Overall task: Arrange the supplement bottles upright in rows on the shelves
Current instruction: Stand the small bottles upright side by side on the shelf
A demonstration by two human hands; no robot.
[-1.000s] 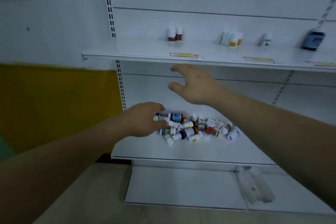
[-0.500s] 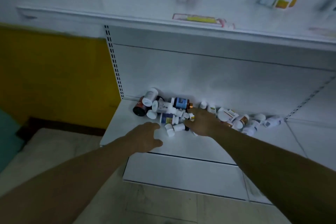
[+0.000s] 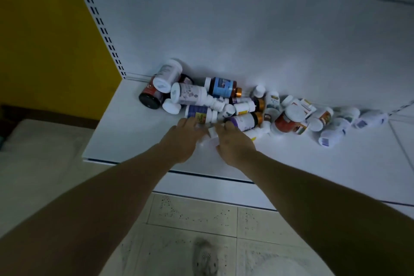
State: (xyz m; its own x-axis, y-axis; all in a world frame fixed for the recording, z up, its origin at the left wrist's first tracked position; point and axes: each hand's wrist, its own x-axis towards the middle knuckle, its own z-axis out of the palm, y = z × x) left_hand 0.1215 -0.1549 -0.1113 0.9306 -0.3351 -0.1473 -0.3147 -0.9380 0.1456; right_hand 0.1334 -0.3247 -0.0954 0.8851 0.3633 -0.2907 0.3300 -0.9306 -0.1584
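**Reaching into a toppled heap: knock-on rolls are the main worry**

Supplement bottles (image 3: 244, 119) lie on their sides in a heap along the back of the low shelf (image 3: 134, 141), against the white back panel (image 3: 224, 29). None in view stands upright, so the job looks barely begun on this level.

The left hand (image 3: 181, 136) and right hand (image 3: 234, 143) meet at the heap's 6 o'clock edge, with a small white bottle (image 3: 211, 133) showing between them. The fingers are hidden behind the backs of both hands and the spot is blurred. I cannot tell whether either hand grips that bottle or only touches it.

Likely trouble:
- The heap is layered. At 10 o'clock a large white bottle (image 3: 168, 74) rests across a dark red-labelled bottle (image 3: 150, 96), and a blue-labelled bottle (image 3: 221, 87) sits at 12 o'clock. Drawing one out from the near edge may unsettle its neighbours.
- Round bottles lying flat roll easily. I see no raised lip at the shelf front, so a nudged one could run toward 6 o'clock and drop onto the floor tiles (image 3: 190, 213).
- Two hands crowd one small bottle, and a loose pinch could let it slip out sideways.
- The light is dim, so caps and bases are hard to tell apart. A bottle could be stood upside down.
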